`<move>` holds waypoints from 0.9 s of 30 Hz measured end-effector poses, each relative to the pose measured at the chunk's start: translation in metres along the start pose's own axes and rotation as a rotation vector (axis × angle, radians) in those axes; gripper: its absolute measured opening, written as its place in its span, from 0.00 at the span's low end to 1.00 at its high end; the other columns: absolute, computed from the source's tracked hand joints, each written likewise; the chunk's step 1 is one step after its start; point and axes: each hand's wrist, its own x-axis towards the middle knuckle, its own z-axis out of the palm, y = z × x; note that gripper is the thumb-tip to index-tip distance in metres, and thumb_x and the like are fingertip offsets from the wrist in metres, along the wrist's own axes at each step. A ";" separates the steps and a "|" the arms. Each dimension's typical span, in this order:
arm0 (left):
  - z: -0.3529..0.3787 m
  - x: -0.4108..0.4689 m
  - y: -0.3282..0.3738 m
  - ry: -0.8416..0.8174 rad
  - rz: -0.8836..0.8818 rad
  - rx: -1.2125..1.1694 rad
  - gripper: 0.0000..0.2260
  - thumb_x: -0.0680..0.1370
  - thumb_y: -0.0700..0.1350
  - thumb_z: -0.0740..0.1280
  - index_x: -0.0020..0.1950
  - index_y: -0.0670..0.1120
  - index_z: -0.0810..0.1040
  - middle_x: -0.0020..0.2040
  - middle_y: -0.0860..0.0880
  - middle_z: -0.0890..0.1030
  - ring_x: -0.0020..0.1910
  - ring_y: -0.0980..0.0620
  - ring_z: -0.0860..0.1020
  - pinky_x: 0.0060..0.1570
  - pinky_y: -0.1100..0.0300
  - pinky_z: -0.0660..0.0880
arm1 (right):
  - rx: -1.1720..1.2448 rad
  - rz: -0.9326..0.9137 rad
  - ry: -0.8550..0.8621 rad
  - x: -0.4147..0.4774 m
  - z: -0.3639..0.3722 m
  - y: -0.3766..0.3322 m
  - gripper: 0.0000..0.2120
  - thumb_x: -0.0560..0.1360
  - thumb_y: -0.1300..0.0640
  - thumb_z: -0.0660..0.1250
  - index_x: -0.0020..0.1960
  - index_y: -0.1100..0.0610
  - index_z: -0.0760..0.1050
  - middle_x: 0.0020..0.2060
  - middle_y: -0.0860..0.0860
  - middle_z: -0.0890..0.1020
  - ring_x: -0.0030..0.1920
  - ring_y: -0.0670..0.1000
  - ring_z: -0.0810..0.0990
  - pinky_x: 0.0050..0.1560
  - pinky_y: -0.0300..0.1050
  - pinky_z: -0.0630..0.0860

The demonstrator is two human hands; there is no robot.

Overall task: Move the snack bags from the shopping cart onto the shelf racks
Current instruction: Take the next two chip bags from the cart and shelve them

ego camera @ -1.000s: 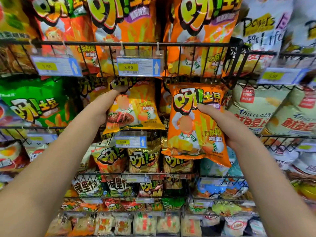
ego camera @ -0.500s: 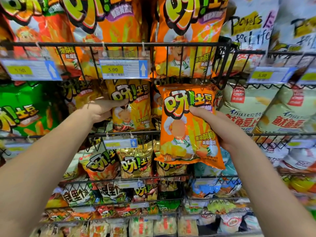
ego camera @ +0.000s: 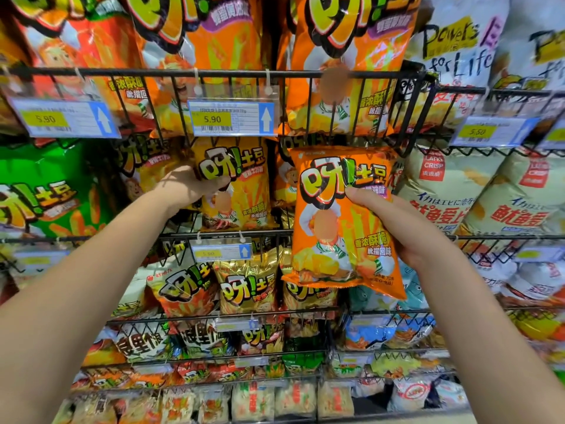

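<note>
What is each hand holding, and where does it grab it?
The right hand grips the orange snack bag by its right edge, thumb on the front. The left hand holds the yellow snack bag by its upper left side.

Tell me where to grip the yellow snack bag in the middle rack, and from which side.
Grip the yellow bag at its upper left edge, coming from the front left, where the left hand is. It stands upright behind the rack wire, which fences its lower part, and the orange bag in the right hand crowds its right.
</note>
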 end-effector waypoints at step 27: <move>0.065 -0.056 0.067 -0.258 0.130 -0.518 0.28 0.77 0.68 0.67 0.63 0.45 0.77 0.27 0.56 0.70 0.29 0.54 0.71 0.34 0.61 0.70 | 0.028 0.107 -0.080 0.039 0.022 -0.042 0.18 0.76 0.39 0.70 0.55 0.53 0.82 0.45 0.53 0.89 0.42 0.51 0.88 0.43 0.46 0.82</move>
